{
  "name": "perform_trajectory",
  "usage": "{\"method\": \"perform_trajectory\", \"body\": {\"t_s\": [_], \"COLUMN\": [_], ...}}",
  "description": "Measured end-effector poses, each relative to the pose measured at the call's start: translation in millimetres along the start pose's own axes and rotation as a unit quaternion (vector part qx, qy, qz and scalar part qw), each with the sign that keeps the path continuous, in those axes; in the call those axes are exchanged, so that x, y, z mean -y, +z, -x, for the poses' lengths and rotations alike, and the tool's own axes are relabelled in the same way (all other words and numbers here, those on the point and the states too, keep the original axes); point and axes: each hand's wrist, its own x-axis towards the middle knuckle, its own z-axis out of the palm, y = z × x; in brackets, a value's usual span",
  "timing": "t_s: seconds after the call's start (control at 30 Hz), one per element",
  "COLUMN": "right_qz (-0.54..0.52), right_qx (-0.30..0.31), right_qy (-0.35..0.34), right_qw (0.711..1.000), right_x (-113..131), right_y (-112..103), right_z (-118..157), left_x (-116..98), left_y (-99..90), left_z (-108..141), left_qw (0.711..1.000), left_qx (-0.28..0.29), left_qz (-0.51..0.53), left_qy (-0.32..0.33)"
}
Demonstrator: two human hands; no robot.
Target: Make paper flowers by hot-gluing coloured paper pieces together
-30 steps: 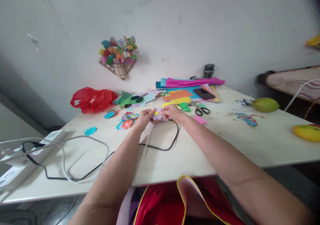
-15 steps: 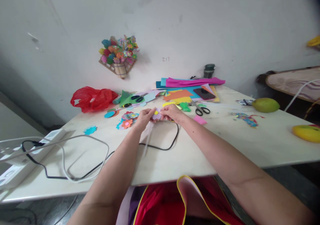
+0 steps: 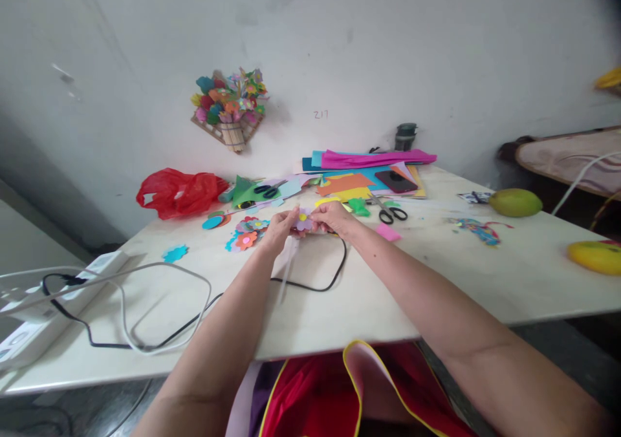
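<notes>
Between my two hands is a lilac paper flower (image 3: 303,220) with a yellow centre, held just above the table. My left hand (image 3: 283,227) pinches its left edge. On the opposite edge, the thumb and fingers of my right hand (image 3: 330,218) are closed on the same flower. A thin whitish strip (image 3: 287,272) slants down below my left hand; its upper end is hidden. Several cut paper flowers (image 3: 246,240) in orange, blue and red lie just left of my hands. Black-handled scissors (image 3: 392,214) rest to the right of my right hand.
A power strip (image 3: 63,308) with white and black cables spreads over the table's left. Along the back lie a red plastic bag (image 3: 180,192), coloured sheets (image 3: 344,183) and a phone (image 3: 396,181). Mangoes (image 3: 515,202) sit at the right. A flower basket (image 3: 233,110) hangs on the wall.
The lilac flower is turned slightly, so more of its petals show between my fingers. Both hands stay in nearly the same place.
</notes>
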Motion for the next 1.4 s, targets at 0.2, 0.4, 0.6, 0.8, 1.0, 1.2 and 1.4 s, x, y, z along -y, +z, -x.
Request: {"method": "perform_trajectory", "body": {"t_s": [0.2, 0.4, 0.6, 0.8, 1.0, 1.2, 1.4], "right_qz": [-0.003, -0.013, -0.018, -0.015, -0.011, -0.007, 0.014], "right_qx": [0.011, 0.021, 0.016, 0.013, 0.002, -0.003, -0.021], "right_qy": [0.000, 0.005, 0.000, 0.000, 0.012, 0.014, 0.020], "right_qw": [1.000, 1.000, 1.000, 1.000, 1.000, 1.000, 0.999], "right_x": [2.0, 3.6, 0.7, -0.9, 0.8, 0.8, -2.4], "right_y": [-0.3, -0.2, 0.0, 0.4, 2.2, 2.8, 4.8], "right_z": [1.4, 3.6, 1.6, 0.9, 1.6, 1.3, -1.2], "left_x": [1.5, 0.9, 2.3, 1.9, 3.1, 4.1, 1.7], "left_y": [-0.3, -0.2, -0.7, -1.1, -1.1, -0.7, 1.1], "left_z": [-1.4, -0.9, -0.9, -1.7, -3.0, -3.6, -2.5], "left_qw": [1.000, 0.998, 0.999, 0.999, 0.999, 0.999, 0.999], "left_qx": [-0.013, -0.018, -0.018, -0.015, -0.024, -0.024, -0.028], "left_qz": [0.013, 0.045, 0.045, 0.036, 0.022, 0.019, 0.020], "left_qy": [-0.010, -0.027, -0.024, -0.028, -0.022, -0.018, -0.028]}}
